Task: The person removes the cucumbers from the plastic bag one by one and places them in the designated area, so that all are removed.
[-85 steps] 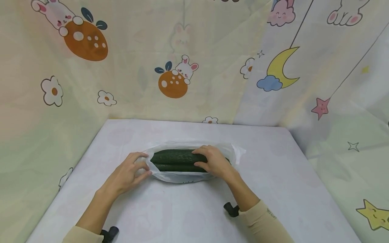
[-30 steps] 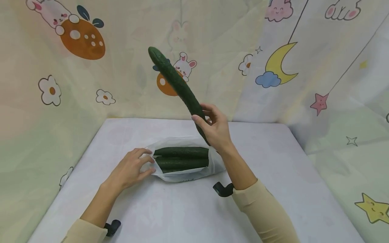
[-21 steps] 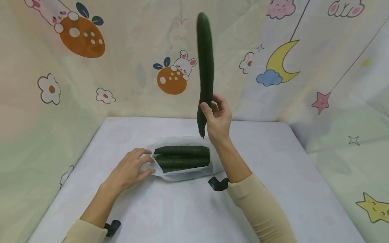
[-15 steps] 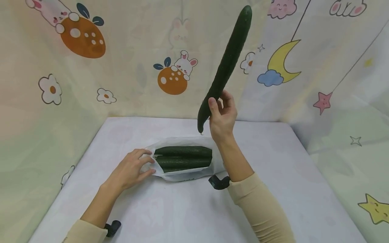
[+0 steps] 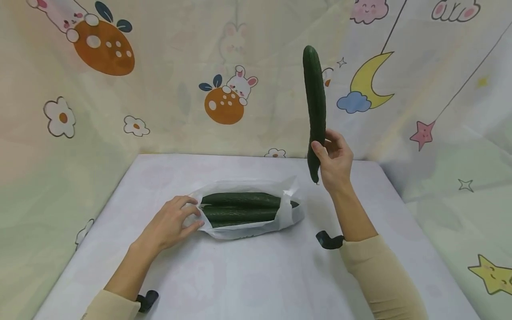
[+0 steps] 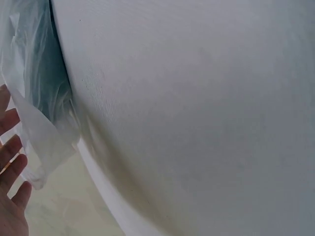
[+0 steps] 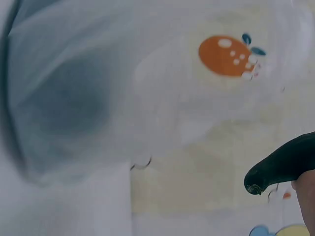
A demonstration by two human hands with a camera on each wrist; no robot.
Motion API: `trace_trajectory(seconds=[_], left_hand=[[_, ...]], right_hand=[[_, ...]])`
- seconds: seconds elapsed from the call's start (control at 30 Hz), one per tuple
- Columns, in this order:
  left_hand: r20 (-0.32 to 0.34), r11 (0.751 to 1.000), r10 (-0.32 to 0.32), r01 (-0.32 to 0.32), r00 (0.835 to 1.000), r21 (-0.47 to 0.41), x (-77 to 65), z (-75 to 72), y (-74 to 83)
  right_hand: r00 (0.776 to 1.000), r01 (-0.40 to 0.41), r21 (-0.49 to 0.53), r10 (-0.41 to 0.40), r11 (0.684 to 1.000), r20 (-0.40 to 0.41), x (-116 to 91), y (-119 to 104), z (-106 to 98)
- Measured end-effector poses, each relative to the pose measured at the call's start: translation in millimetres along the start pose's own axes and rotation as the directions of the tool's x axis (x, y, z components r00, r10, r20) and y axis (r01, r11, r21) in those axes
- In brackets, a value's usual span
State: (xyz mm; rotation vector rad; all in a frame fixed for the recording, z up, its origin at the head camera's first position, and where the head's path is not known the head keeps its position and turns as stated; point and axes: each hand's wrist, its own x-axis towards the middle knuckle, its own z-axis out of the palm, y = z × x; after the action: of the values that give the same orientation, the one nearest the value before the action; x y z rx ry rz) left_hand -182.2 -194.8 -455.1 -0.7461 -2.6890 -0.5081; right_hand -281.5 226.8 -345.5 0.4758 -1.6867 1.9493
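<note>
A dark green cucumber (image 5: 314, 93) stands nearly upright in the air, its thin stem end down. My right hand (image 5: 338, 162) holds it near that lower end, thumb across the front. In the right wrist view the cucumber's stem end (image 7: 256, 184) shows at the right edge. Below and to the left, a white plastic bag (image 5: 240, 234) lies on its side with several more cucumbers (image 5: 240, 214) showing through its opening. My left hand (image 5: 172, 222) rests its spread fingers against the bag's left end. The left wrist view shows those fingers (image 6: 12, 167) beside the thin plastic (image 6: 44, 132).
The white-covered table (image 5: 240, 275) extends around the bag, with a printed cloth (image 5: 168, 89) hanging behind and at both sides. Black camera mounts (image 5: 330, 240) sit at both wrists. The bag also looms blurred in the right wrist view.
My right hand has lifted one cucumber out of the bag, swung it upright and moved it rightward, lowering it slightly just now. The bag's right end is uncovered. My left hand has barely moved.
</note>
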Motion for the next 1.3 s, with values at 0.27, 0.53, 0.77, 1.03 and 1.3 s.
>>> trace_trajectory(seconds=[0.27,0.53,0.77,1.03,1.3], left_hand=[[0.004,1.000,0.006,-0.006,1.000,-0.007,0.6,0.2,-1.2],[0.022,1.000,-0.006,0.007,1.000,-0.013,3.0,-1.4,-1.7],[-0.001,1.000,0.011,-0.011,1.000,-0.026,5.4,-0.3,-2.5],[0.049,0.999,-0.017,0.019,0.999,-0.031,2.3,3.9,-3.5],[0.045,1.000,-0.022,0.023,0.999,-0.019,3.6,4.9,-2.4]], right_hand=[[0.999,-0.039,-0.120,0.042,0.992,0.022,-8.7,15.8,-48.2],[0.995,-0.059,-0.245,0.077,0.968,0.064,-17.7,24.7,-80.0],[0.988,-0.057,-0.319,0.098,0.946,0.116,-21.3,31.0,-99.4],[0.978,-0.061,-0.389,0.134,0.919,0.163,-27.4,31.5,-112.3],[0.971,-0.044,-0.549,0.165,0.834,0.174,-24.9,19.3,-117.4]])
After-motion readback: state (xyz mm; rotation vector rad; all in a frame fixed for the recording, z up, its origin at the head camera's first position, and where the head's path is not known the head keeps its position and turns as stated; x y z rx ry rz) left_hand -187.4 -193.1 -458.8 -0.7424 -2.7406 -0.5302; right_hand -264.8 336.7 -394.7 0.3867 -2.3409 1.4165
